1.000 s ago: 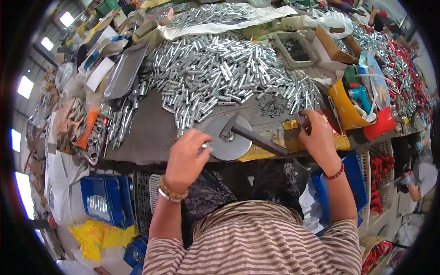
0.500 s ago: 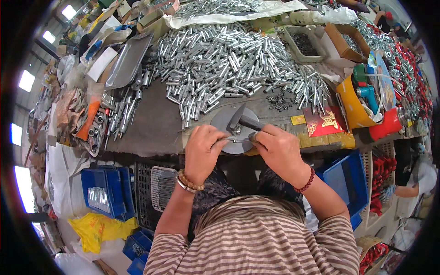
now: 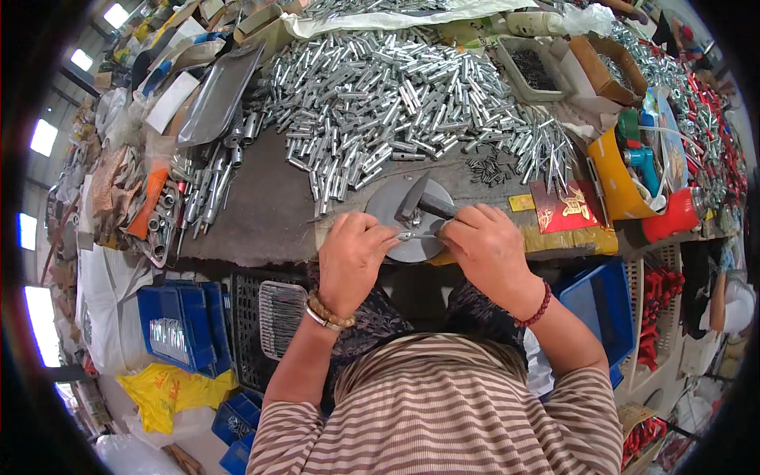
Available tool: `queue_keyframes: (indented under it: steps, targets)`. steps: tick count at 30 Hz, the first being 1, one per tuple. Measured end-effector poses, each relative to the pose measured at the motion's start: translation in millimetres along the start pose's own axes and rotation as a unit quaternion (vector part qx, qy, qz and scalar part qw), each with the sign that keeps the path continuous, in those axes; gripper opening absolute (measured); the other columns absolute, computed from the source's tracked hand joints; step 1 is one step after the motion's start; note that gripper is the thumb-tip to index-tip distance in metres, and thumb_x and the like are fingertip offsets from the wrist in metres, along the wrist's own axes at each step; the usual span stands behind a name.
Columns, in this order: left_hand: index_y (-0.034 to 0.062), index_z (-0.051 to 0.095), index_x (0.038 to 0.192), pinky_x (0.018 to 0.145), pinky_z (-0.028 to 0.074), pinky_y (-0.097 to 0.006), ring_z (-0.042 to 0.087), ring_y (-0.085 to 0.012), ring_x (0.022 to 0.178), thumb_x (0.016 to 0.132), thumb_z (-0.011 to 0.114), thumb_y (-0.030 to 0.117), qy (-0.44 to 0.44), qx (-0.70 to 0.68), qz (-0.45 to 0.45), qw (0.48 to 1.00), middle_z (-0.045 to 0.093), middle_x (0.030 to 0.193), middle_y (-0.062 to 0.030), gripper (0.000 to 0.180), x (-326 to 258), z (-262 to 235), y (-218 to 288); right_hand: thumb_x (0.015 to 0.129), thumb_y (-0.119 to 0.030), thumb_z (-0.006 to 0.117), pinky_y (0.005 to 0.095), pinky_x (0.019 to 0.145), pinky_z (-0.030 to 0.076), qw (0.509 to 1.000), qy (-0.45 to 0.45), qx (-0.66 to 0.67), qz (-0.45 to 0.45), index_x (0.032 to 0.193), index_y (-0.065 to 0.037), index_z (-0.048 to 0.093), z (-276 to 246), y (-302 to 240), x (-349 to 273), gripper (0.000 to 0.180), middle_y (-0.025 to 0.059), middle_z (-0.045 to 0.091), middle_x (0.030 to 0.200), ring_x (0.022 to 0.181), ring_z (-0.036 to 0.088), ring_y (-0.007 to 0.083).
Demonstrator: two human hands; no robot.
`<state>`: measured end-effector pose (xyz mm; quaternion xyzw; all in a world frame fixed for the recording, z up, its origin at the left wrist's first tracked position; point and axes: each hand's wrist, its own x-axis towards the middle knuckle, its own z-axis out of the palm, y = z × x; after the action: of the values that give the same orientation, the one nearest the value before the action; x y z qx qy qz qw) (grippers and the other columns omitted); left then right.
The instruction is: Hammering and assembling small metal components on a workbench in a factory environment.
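My left hand (image 3: pixel 352 257) is closed in a pinch on one end of a slim silver metal part (image 3: pixel 407 236). From the part a thin rod runs right to the fingertips of my right hand (image 3: pixel 489 247), which are pinched at its other end. Both hands hold it level over the near half of a round grey metal disc (image 3: pixel 428 188) at the bench edge. On that disc lies a hammer (image 3: pixel 413 198), its dark handle pointing toward my right fingers. Small metal bits beside the hammer head are too small to name.
A big heap of silver metal tubes (image 3: pixel 396 95) covers the bench beyond. Small dark pins (image 3: pixel 489 170) lie near a red envelope (image 3: pixel 564 207). Right stands a yellow container (image 3: pixel 621 186) by a red bottle (image 3: pixel 673 214). Blue bins (image 3: pixel 598 305) flank my lap.
The slim metal part has turned in my fingers, and more of its silver body shows between my hands. The view has shifted slightly; the hammer still rests on the disc.
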<state>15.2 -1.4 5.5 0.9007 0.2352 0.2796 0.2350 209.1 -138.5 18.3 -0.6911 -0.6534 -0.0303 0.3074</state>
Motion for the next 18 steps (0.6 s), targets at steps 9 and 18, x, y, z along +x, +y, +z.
queue_keyframes:
  steps: [9, 18]
  targets:
    - [0.0089, 0.079, 0.1, 0.078, 0.049, -0.039, 0.059, -0.0276, 0.088, 0.083, 0.079, 0.008, 0.017, 0.007, 0.021, 1.0, 0.062, 0.09, -0.0062, 0.016, -0.6, 5.9, 0.0, 0.076, -0.005, 0.071, 0.0396, 0.08, 0.047, 1.0, -0.013, 0.008, -0.014, 0.086, -0.012, 0.07, 5.6, 7.8, 6.2, 0.013, 0.0035, 0.058, 0.086, 0.09, 0.062, 0.0257]
    - [0.0099, 0.078, 0.1, 0.073, 0.05, -0.04, 0.06, -0.0285, 0.087, 0.08, 0.083, 0.007, 0.047, 0.011, 0.012, 0.999, 0.061, 0.09, -0.0064, 0.021, -12.3, 7.6, -2.5, 0.076, -0.009, 0.078, 0.0411, 0.079, 0.049, 0.997, 0.068, 0.02, 0.028, 0.087, -0.012, 0.071, -1.2, 20.2, -0.4, 0.013, 0.0064, 0.062, 0.089, 0.09, 0.063, 0.0289]
